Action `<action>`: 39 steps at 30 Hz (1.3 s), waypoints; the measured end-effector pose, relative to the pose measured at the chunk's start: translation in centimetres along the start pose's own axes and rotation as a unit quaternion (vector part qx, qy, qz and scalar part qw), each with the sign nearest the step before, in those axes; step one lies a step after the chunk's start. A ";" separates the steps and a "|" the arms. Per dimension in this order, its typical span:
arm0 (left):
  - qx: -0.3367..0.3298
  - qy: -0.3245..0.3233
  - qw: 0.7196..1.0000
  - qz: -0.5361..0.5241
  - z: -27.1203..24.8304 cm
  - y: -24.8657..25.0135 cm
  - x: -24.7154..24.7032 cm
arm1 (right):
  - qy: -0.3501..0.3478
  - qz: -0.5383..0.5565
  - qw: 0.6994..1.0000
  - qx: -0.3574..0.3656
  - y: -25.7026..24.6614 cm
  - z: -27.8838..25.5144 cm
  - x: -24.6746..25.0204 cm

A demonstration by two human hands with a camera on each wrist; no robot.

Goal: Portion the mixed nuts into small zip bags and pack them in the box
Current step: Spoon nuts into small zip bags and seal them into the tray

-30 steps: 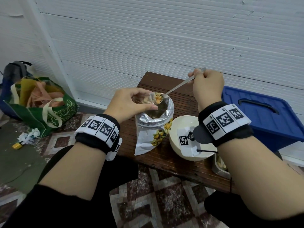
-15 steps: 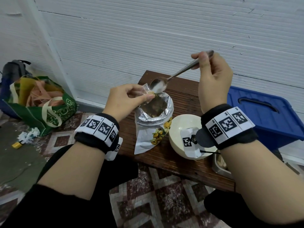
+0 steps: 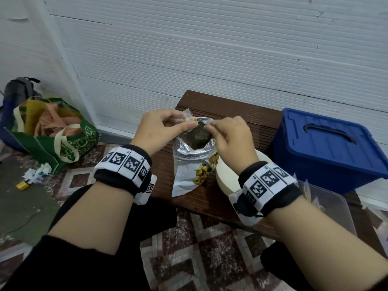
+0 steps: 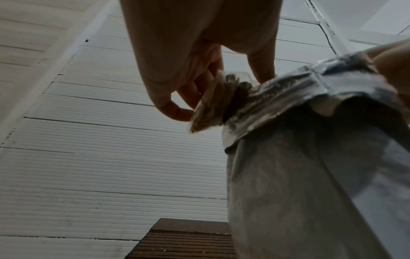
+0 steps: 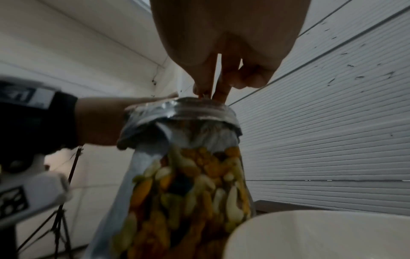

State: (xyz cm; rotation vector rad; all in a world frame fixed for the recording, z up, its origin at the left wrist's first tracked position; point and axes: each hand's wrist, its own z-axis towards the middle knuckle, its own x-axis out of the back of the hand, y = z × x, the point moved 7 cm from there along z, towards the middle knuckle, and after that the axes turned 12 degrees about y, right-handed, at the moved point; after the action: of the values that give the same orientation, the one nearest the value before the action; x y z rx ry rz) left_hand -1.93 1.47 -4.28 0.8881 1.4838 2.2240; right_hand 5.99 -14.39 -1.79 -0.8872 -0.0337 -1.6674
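Both hands (image 3: 159,129) — zip bag (image 3: 189,116).

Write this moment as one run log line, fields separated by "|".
step: zip bag at nut pouch | left hand: pinches small zip bag | right hand: pinches bag's other edge | nut pouch: open, upright on table

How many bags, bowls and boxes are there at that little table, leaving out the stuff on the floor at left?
Bags: 2, the zip bag and the nut pouch
Bowls: 1, the bowl
Boxes: 2, the blue box and the clear tub
Total: 5
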 end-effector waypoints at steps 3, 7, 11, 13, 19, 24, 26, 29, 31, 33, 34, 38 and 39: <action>0.001 -0.007 1.000 0.001 -0.1 0.0 0.0 | -0.008 0.001 1.000 -0.008 -0.2 -0.3 -0.1; 0.005 -0.012 1.000 0.002 -0.2 0.0 -0.1 | -0.027 0.028 0.995 -0.091 0.7 0.1 0.3; 0.008 -0.013 1.000 -0.005 -0.3 0.2 -0.1 | 0.024 0.097 0.970 -0.224 2.2 0.5 1.5; 0.007 -0.011 1.000 -0.006 -0.4 0.3 -0.1 | 0.052 0.113 0.952 -0.279 3.0 0.6 1.9; 0.009 -0.006 1.000 -0.011 -0.4 0.2 0.2 | 0.122 0.113 0.912 -0.375 5.2 1.0 3.1; 0.009 -0.004 1.000 -0.002 -0.3 0.2 0.7 | 0.155 0.096 0.907 -0.379 5.8 2.0 4.6; 0.007 -0.009 1.000 0.003 -0.4 0.4 0.8 | 0.161 0.097 0.904 -0.383 5.9 2.5 5.1; 0.000 -0.011 1.000 0.003 -0.5 0.8 0.8 | 0.172 0.098 0.903 -0.381 6.0 3.3 5.9; -0.003 -0.018 1.000 0.006 -0.5 1.0 0.7 | 0.178 0.098 0.901 -0.384 6.1 3.8 6.3; -0.006 -0.025 1.000 0.010 -0.6 1.0 0.6 | 0.181 0.102 0.899 -0.384 6.2 4.2 6.6; -0.007 -0.025 1.000 0.013 -0.6 1.1 0.6 | 0.181 0.102 0.899 -0.385 6.1 4.3 6.6; -0.014 -0.034 0.999 0.032 -0.8 1.4 0.2 | 0.173 0.101 0.904 -0.377 5.6 4.6 6.2; -0.013 -0.037 0.999 0.035 -0.9 1.4 0.0 | 0.170 0.103 0.906 -0.373 5.4 4.7 6.0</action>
State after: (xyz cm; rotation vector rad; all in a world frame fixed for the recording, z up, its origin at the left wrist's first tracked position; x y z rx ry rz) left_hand -2.38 0.25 -3.20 1.0189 1.4076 2.2281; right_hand 12.94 -18.90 2.62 -1.0891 0.9651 -1.6143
